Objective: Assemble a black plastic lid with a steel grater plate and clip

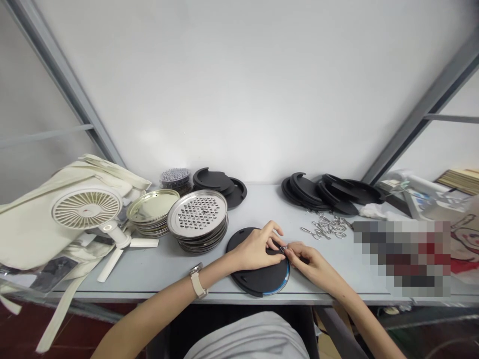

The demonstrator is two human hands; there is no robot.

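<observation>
A black round disc (258, 279) with a blue edge lies flat at the table's front edge. My left hand (256, 248) rests on top of it, fingers curled and pressing near its right rim. My right hand (309, 261) meets the left at that rim, fingertips pinched on a small silver metal clip (283, 248). A watch with a pale strap is on my left wrist (197, 282).
A pile of loose metal clips (329, 227) lies to the right. Black discs are stacked at the back (329, 192) and centre (220, 182). Perforated steel plates (197, 215), plain steel lids (152, 207), a white fan (88, 209) and a cloth bag sit on the left.
</observation>
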